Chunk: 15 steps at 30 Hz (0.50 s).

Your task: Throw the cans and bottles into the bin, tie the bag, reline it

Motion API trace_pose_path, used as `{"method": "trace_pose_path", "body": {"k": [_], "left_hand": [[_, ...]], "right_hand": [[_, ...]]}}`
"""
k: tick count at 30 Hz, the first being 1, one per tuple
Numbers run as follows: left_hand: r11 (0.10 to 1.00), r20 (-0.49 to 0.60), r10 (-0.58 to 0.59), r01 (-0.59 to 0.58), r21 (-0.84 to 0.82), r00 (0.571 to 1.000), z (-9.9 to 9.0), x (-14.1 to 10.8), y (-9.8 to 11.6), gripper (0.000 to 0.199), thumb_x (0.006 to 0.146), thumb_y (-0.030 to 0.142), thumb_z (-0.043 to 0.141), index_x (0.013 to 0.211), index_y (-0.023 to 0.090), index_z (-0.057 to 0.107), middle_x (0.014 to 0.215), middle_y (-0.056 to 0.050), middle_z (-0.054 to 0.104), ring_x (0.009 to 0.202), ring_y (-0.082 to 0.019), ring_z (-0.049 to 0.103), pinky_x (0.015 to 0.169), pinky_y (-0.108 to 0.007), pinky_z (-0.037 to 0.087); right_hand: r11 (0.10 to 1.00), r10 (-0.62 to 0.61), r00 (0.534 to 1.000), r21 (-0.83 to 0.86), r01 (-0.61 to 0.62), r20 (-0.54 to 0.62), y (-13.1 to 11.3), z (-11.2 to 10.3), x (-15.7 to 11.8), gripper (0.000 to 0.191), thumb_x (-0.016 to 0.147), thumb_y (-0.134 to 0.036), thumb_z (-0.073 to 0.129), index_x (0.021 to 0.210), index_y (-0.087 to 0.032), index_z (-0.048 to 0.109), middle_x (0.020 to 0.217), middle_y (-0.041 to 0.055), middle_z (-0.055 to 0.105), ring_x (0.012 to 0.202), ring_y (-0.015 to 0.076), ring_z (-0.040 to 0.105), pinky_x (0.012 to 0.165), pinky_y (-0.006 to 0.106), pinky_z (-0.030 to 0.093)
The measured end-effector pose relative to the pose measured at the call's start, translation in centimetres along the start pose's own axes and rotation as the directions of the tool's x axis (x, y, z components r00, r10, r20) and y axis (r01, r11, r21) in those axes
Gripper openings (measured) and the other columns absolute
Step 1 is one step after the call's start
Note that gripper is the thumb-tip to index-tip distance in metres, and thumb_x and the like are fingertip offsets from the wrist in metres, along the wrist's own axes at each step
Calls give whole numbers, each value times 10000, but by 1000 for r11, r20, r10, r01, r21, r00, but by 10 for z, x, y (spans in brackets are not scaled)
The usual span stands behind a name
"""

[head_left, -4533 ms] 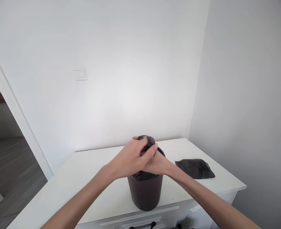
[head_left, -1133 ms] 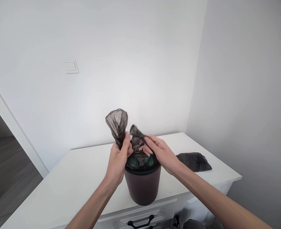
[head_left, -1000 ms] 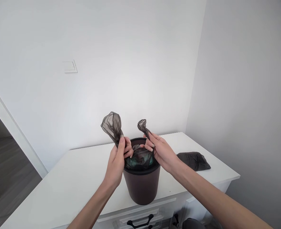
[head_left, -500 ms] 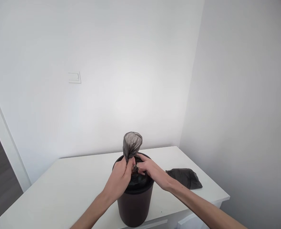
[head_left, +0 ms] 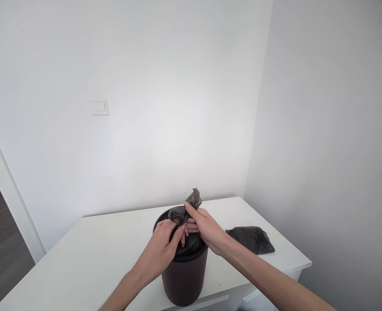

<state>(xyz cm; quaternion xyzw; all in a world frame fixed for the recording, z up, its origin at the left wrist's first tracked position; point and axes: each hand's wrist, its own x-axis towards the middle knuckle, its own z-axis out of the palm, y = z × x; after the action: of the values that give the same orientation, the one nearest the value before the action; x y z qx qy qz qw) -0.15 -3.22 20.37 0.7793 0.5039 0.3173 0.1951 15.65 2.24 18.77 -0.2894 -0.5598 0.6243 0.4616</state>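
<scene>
A dark brown trash bin [head_left: 184,280] stands upright near the front edge of the white dresser top. Inside it sits a black, thin plastic garbage bag [head_left: 192,244], its gathered neck sticking up above the rim. My left hand [head_left: 166,237] is closed on the gathered plastic at the left, over the bin's opening. On the right, my right hand [head_left: 203,222] pinches the bag's twisted upper end between thumb and fingers. Both sets of fingers nearly meet at the neck, and some fingertips are partly hidden by the plastic.
Right of the bin, a folded black plastic bag [head_left: 252,239] lies flat on the white dresser top [head_left: 106,255]. White walls rise behind and to the right, with a light switch [head_left: 99,107] on the back one. A door frame [head_left: 12,194] stands at the left.
The bag's puffed top, upright in my left hand before, is now twisted and bent over. My right hand has risen from inside the rim and taken hold of the upper end.
</scene>
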Motion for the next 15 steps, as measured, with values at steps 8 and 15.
{"method": "trace_pose_path", "body": {"k": [8,15], "left_hand": [[986,120,0,20,-168,993,-8,0,-8,393,1040,518,321,864,251,550,886,-11,632,847,-211,568,782,-332,429],[955,113,-33,65,-291,993,-11,9,-9,333,1000,544,444,953,249,591,869,4,601,823,-184,551,767,-308,426]], "right_hand": [[908,-15,950,-394,143,311,-38,-22,-14,465,1003,-600,484,806,-204,626,706,-16,568,697,149,521,729,289,443],[605,-261,917,-689,399,303,-40,-38,-18,407,711,7,512,987,-232,692,848,-17,694,726,142,601,639,242,435]]}}
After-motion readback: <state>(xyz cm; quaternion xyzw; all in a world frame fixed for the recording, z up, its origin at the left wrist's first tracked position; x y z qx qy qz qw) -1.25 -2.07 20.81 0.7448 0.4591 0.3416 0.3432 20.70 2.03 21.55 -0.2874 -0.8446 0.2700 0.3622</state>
